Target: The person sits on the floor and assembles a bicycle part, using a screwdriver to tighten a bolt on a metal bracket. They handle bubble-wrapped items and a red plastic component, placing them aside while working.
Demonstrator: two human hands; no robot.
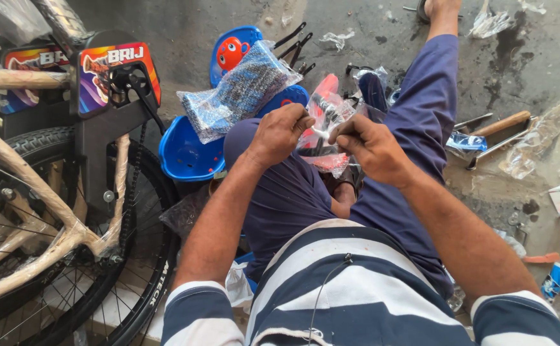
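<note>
My left hand (280, 132) and my right hand (371, 147) both pinch the top of a clear plastic bag (323, 122) holding red and black parts, above my lap. The fingers of both hands are closed on the bag's edge, close together. A second clear bag with a blue-grey woven item (238, 90) lies on my left knee, beside a blue plastic basket (187, 154). I sit on the ground in dark blue trousers and a striped shirt.
A bicycle with a wrapped beige frame (30, 211), black tyre (145, 282) and chain guard (100, 128) stands at the left. Black levers (296, 45), a wooden-handled tool (501, 123), plastic wrappers and small cans (558, 275) lie on the concrete floor to the right.
</note>
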